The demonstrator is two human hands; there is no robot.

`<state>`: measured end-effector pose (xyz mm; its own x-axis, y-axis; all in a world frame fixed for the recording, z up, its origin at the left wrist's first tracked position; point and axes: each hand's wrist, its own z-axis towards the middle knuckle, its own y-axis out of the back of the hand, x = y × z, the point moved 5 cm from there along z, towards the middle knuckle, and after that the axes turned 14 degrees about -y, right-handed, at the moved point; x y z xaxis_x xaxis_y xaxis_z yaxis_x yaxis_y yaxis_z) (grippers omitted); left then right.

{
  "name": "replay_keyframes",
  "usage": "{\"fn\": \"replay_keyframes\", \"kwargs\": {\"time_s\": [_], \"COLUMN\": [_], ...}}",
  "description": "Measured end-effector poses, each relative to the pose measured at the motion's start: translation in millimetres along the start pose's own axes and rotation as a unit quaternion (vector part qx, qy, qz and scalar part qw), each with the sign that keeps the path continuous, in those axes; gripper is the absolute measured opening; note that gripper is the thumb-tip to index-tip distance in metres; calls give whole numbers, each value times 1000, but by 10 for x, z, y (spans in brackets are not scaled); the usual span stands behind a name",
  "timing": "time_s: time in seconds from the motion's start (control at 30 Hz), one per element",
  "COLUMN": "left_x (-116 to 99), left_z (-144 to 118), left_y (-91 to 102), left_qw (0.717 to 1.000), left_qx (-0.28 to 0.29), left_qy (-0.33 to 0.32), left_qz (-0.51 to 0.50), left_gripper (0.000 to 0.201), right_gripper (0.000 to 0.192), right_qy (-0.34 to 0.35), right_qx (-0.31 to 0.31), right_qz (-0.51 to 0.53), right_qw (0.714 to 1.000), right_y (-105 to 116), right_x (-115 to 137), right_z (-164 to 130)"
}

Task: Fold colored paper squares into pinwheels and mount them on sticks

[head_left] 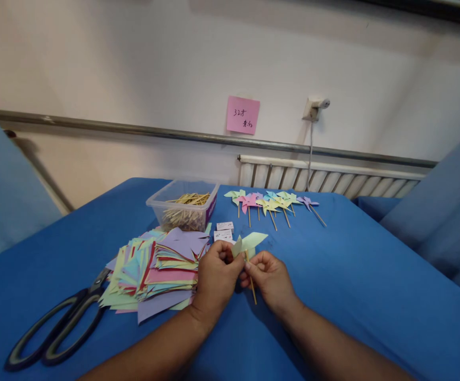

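My left hand [215, 275] and my right hand [268, 275] meet over the blue table, both pinching a pale green paper pinwheel [249, 242] on a thin wooden stick [252, 288]. The paper folds stick up above my fingers and the stick points down between my hands. Just left of my left hand lies a fanned pile of coloured paper squares [156, 267]. A row of finished pinwheels [273, 202] lies farther back.
A clear plastic box of wooden sticks [184, 206] stands behind the paper pile. Large black-handled scissors [61, 323] lie at the front left. Small white boxes [224, 230] sit near the tub. A pink note [242, 115] hangs on the wall above a radiator [325, 177].
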<state>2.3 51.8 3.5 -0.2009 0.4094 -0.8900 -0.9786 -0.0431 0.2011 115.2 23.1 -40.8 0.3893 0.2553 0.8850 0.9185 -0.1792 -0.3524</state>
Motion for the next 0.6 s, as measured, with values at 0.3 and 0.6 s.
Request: {"fn": "replay_keyframes", "kwargs": {"time_s": [0.3,0.6], "left_x": [22,23], "left_z": [-28,-37], "left_y": [37,21], "left_qw": [1000,1000], "left_qx": [-10,-1], "left_qy": [7,3], "left_qz": [-16,-3], "left_gripper": [18,17], "right_gripper": [34,31], "right_qy": [24,26], "right_qx": [10,36], "right_qz": [-18,-8], "right_qw": [999,999], "right_y": [11,28], "right_x": [-6,-10], "right_z": [-11,10]}}
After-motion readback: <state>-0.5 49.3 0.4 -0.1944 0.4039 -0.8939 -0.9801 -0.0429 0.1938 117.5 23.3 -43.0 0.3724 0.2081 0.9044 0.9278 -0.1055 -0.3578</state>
